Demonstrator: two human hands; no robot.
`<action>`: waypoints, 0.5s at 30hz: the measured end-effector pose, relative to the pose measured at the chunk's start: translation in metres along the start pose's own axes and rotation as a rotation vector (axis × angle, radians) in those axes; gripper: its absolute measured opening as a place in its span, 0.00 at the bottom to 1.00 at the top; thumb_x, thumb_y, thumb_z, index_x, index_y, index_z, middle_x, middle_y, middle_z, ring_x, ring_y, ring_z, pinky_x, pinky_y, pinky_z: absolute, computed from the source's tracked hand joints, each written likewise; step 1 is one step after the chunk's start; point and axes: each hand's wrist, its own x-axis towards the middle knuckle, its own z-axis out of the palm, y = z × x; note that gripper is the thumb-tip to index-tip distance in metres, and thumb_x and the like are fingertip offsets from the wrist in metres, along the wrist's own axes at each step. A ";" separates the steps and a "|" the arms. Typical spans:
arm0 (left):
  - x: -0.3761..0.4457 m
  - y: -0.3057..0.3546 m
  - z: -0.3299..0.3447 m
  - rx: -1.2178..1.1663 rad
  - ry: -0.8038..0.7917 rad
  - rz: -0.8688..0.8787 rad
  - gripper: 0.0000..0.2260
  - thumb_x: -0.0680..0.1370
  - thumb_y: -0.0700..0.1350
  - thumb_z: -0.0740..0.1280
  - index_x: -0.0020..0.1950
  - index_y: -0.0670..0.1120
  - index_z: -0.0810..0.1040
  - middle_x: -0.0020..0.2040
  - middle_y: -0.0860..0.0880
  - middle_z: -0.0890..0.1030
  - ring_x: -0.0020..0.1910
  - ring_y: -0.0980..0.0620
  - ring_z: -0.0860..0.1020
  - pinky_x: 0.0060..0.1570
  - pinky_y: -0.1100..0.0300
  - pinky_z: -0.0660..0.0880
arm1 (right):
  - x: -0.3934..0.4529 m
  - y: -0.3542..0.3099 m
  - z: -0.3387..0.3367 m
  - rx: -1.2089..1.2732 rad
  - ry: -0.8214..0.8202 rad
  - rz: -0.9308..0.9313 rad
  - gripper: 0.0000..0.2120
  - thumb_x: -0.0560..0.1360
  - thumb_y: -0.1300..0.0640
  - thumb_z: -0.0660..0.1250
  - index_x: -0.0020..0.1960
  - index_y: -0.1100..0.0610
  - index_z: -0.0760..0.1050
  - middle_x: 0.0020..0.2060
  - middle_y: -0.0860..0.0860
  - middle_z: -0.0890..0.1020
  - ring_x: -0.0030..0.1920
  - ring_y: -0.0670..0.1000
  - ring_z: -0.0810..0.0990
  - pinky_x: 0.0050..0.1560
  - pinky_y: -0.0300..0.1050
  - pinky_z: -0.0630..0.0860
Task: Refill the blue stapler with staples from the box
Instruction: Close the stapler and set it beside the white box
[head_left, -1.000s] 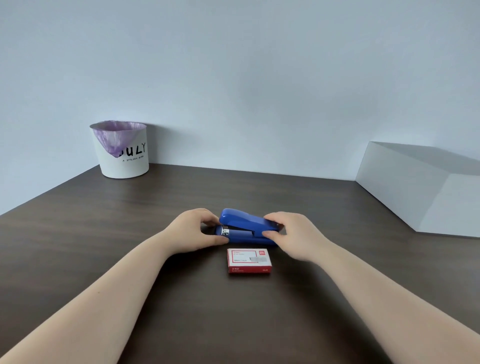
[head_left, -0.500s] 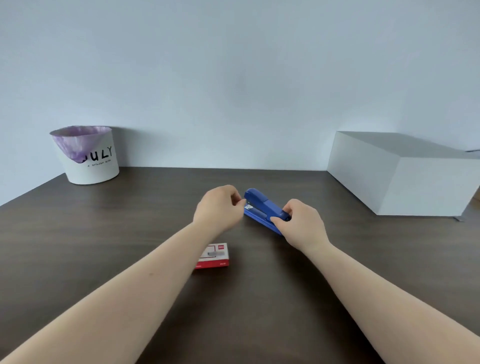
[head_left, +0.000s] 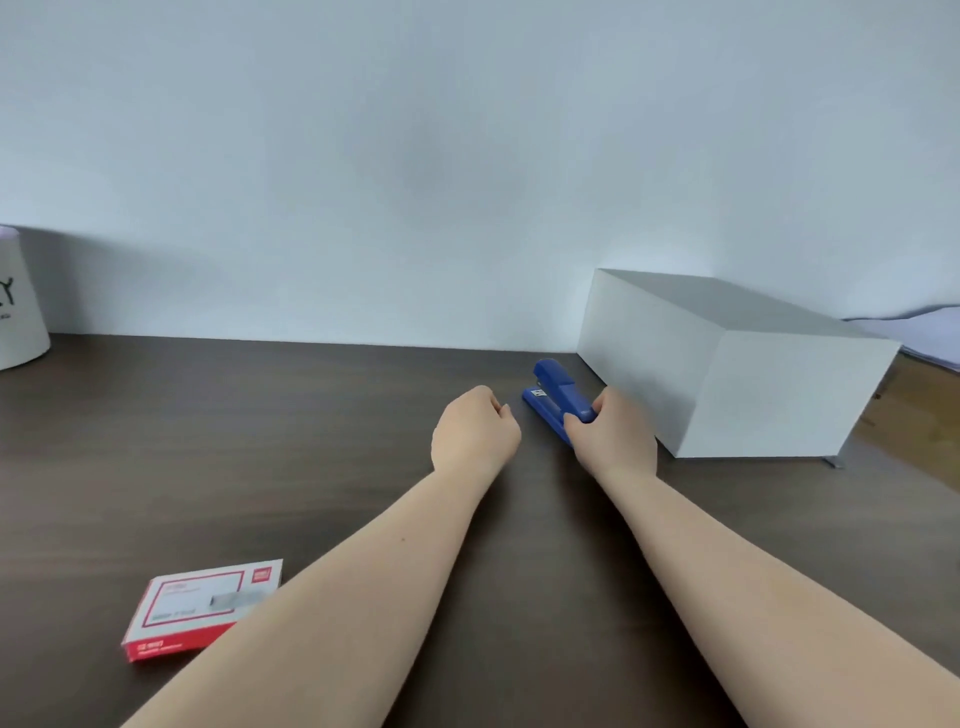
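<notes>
The blue stapler (head_left: 557, 396) lies closed on the dark wooden table, far out and close to the white box. My right hand (head_left: 613, 435) grips its near end with thumb and fingers. My left hand (head_left: 475, 432) hovers just left of the stapler with its fingers curled in, holding nothing and not touching it. The red and white staple box (head_left: 202, 605) lies flat and closed at the near left, partly covered by my left forearm.
A large white box (head_left: 727, 364) stands right beside the stapler on the right. A white bin (head_left: 18, 317) with black letters sits at the far left edge by the wall. Papers (head_left: 930, 332) lie behind the white box.
The stapler has gone from in front of the staple box to far right beside the white box, carried by my right hand. My left hand has let go of it. The view has swung right.
</notes>
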 end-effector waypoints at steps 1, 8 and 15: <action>0.004 0.000 0.003 0.012 0.000 0.010 0.07 0.76 0.47 0.60 0.41 0.46 0.71 0.41 0.49 0.77 0.41 0.47 0.73 0.40 0.57 0.68 | 0.008 0.002 0.003 -0.013 0.006 -0.001 0.08 0.71 0.57 0.63 0.40 0.60 0.66 0.35 0.54 0.72 0.36 0.57 0.70 0.27 0.43 0.58; 0.016 -0.004 0.009 -0.030 -0.045 0.088 0.08 0.75 0.49 0.62 0.39 0.47 0.74 0.38 0.50 0.77 0.41 0.47 0.75 0.40 0.58 0.70 | 0.052 -0.001 0.016 -0.059 0.009 0.030 0.07 0.73 0.58 0.62 0.47 0.60 0.67 0.43 0.56 0.75 0.43 0.60 0.73 0.38 0.47 0.66; 0.018 -0.005 0.012 -0.028 -0.020 0.111 0.08 0.75 0.49 0.62 0.40 0.47 0.75 0.40 0.50 0.78 0.42 0.47 0.76 0.39 0.59 0.69 | 0.074 -0.007 0.029 -0.035 0.032 0.042 0.04 0.75 0.60 0.59 0.48 0.56 0.64 0.42 0.52 0.71 0.42 0.57 0.71 0.39 0.47 0.66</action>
